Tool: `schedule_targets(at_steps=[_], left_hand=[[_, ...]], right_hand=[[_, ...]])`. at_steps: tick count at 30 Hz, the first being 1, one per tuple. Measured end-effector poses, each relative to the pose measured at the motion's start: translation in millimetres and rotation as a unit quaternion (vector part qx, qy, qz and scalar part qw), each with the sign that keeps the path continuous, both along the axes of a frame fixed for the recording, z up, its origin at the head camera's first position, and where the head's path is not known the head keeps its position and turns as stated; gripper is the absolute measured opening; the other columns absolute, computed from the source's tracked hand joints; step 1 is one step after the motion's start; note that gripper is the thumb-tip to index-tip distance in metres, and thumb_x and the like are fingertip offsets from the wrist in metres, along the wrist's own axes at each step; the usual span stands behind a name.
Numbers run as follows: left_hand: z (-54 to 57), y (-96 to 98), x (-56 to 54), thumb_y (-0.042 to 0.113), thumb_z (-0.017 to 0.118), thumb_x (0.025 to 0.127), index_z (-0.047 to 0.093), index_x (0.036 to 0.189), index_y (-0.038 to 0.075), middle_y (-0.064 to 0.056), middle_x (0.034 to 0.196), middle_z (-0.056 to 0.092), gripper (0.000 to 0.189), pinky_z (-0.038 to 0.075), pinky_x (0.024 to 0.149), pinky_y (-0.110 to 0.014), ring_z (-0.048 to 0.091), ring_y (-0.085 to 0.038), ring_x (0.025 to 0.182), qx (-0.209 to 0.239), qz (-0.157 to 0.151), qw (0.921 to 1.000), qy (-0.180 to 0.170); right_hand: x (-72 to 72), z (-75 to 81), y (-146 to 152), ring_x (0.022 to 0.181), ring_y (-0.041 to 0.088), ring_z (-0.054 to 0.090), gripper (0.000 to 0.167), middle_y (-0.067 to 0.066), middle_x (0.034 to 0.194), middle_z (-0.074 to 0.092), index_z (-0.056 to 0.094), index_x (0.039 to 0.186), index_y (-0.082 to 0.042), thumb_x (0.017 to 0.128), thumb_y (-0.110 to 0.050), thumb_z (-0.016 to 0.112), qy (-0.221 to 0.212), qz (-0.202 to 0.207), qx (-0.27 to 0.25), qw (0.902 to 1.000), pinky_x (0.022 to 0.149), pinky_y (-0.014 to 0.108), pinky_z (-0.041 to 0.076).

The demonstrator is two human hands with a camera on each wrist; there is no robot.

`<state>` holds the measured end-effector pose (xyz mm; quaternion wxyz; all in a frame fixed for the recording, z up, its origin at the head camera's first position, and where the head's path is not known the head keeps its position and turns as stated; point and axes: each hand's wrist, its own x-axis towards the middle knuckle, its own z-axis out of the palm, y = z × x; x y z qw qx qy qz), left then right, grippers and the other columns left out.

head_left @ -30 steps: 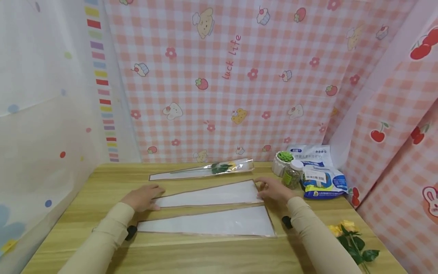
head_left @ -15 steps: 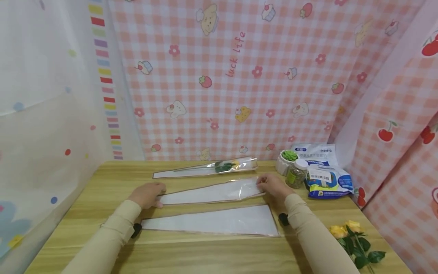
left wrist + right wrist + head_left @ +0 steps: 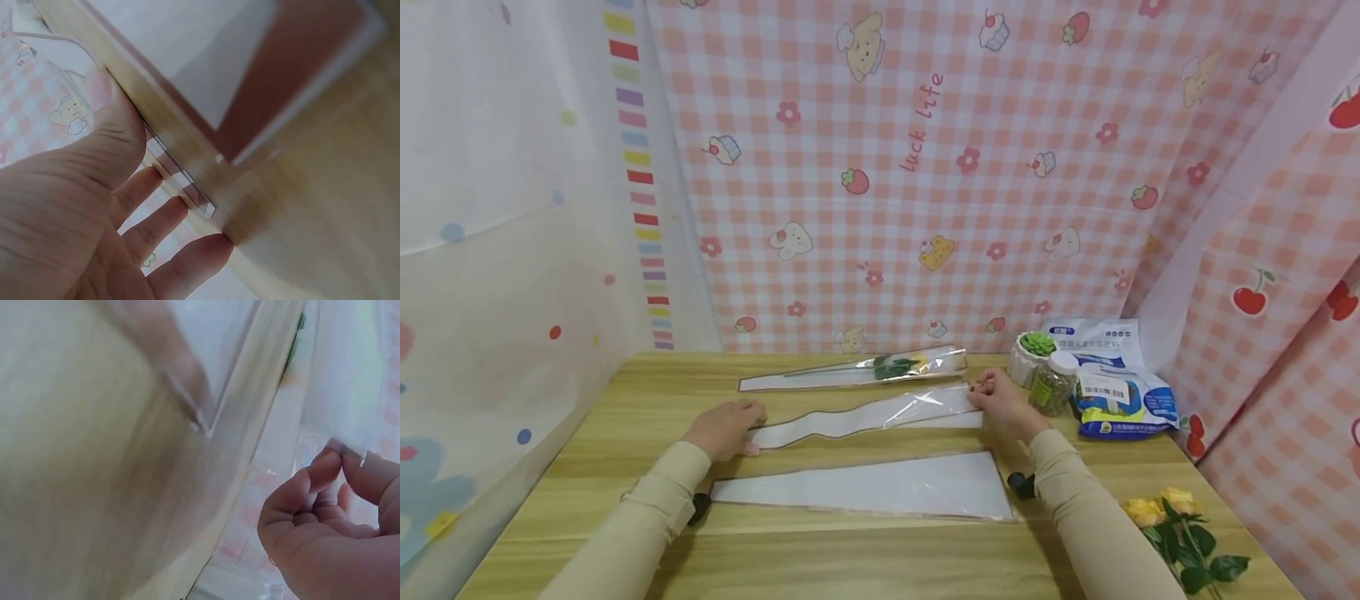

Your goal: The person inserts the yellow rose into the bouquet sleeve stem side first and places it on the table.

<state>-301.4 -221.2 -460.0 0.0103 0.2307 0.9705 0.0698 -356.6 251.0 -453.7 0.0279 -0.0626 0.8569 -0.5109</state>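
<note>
A tapered white flower sleeve [image 3: 857, 418] with a brown border lies across the middle of the table. My left hand [image 3: 724, 429] rests at its narrow end; in the left wrist view the thumb touches the sleeve and the fingers [image 3: 194, 262] are loosely extended. At the wide end my right hand [image 3: 1009, 408] pinches the sleeve's corner between thumb and fingertips and holds it raised, as the right wrist view also shows. The lifted sleeve is wavy along its length. Under its raised end shows another flat white layer [image 3: 958, 421].
A second sleeve [image 3: 880, 487] lies flat nearer me. Farther back, another sleeve [image 3: 775, 381] contains a yellow rose [image 3: 891, 365]. At the back right stand a potted succulent [image 3: 1036, 346], a lidded jar [image 3: 1052, 387] and plastic packets [image 3: 1123, 400]. Yellow roses [image 3: 1183, 533] lie front right.
My right hand has taken hold of the middle sleeve's wide end and raised it slightly. The sleeve has gone from flat to wavy, exposing a layer below. My left hand stays at the narrow end.
</note>
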Motion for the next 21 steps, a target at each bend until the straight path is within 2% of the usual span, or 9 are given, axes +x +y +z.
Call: schedule_targets(at_steps=[3, 5, 10, 13, 15, 18, 21], left_hand=[[-1.3, -0.1, 0.1, 0.03, 0.079, 0.084, 0.061, 0.115, 0.01, -0.014, 0.122, 0.064, 0.041, 0.055, 0.081, -0.05, 0.064, -0.037, 0.101, -0.002, 0.001, 1.0, -0.001], [-1.5, -0.4, -0.1, 0.03, 0.079, 0.084, 0.06, 0.116, 0.01, -0.014, 0.122, 0.063, 0.041, 0.055, 0.081, -0.05, 0.063, -0.037, 0.102, -0.003, 0.002, 1.0, -0.002], [-2.5, -1.0, 0.7, 0.03, 0.078, 0.085, 0.06, 0.118, 0.01, -0.013, 0.122, 0.063, 0.042, 0.055, 0.08, -0.049, 0.064, -0.037, 0.102, -0.009, 0.001, 1.0, 0.001], [-3.5, -1.0, 1.7, 0.029, 0.079, 0.085, 0.061, 0.118, 0.009, -0.013, 0.123, 0.063, 0.042, 0.056, 0.081, -0.049, 0.064, -0.037, 0.102, -0.01, -0.001, 0.9999, 0.005], [-3.8, -1.3, 1.7, 0.029, 0.079, 0.085, 0.061, 0.118, 0.009, -0.013, 0.124, 0.063, 0.042, 0.056, 0.081, -0.049, 0.064, -0.038, 0.103, -0.01, -0.001, 0.9999, 0.008], [-4.4, -1.1, 2.1, 0.029, 0.079, 0.085, 0.061, 0.119, 0.009, -0.013, 0.125, 0.063, 0.043, 0.056, 0.081, -0.049, 0.064, -0.037, 0.104, -0.008, 0.0, 0.9999, 0.012], [-5.4, -0.6, 2.9, 0.029, 0.078, 0.086, 0.062, 0.118, 0.009, -0.013, 0.126, 0.062, 0.042, 0.056, 0.081, -0.05, 0.064, -0.037, 0.105, -0.007, 0.002, 0.9999, 0.014]], right_hand=[[0.8, 0.7, -1.6, 0.078, 0.014, 0.056, 0.038, 0.01, 0.088, 0.065, 0.039, 0.126, 0.011, 0.101, -0.007, 0.062, -0.031, -0.031, -0.009, 0.999, 0.072, 0.03, 0.05], [1.5, 1.4, -2.8, 0.075, 0.014, 0.056, 0.043, 0.01, 0.086, 0.064, 0.036, 0.131, 0.011, 0.102, -0.008, 0.06, -0.048, -0.041, -0.024, 0.9977, 0.071, 0.031, 0.052], [3.3, 2.5, -7.2, 0.078, 0.015, 0.06, 0.044, 0.017, 0.096, 0.062, 0.029, 0.137, 0.01, 0.105, -0.007, 0.054, -0.057, -0.031, -0.067, 0.9956, 0.078, 0.04, 0.059], [4.1, 3.9, -9.8, 0.083, 0.015, 0.063, 0.042, 0.02, 0.1, 0.064, 0.038, 0.135, 0.02, 0.105, -0.006, 0.053, -0.062, -0.024, -0.081, 0.9945, 0.082, 0.041, 0.06], [4.4, 5.1, -12.0, 0.085, 0.014, 0.062, 0.037, 0.019, 0.102, 0.066, 0.05, 0.13, 0.021, 0.105, -0.005, 0.054, -0.072, -0.031, -0.088, 0.993, 0.082, 0.036, 0.06], [7.5, 8.8, -13.1, 0.087, 0.012, 0.059, 0.028, 0.012, 0.105, 0.069, 0.066, 0.119, 0.014, 0.104, -0.008, 0.056, -0.079, -0.035, -0.073, 0.9936, 0.078, 0.029, 0.057], [9.9, 10.1, -10.0, 0.086, 0.014, 0.053, 0.027, 0.008, 0.104, 0.061, 0.071, 0.11, 0.007, 0.106, -0.013, 0.053, -0.101, -0.006, -0.093, 0.9905, 0.079, 0.029, 0.053]])
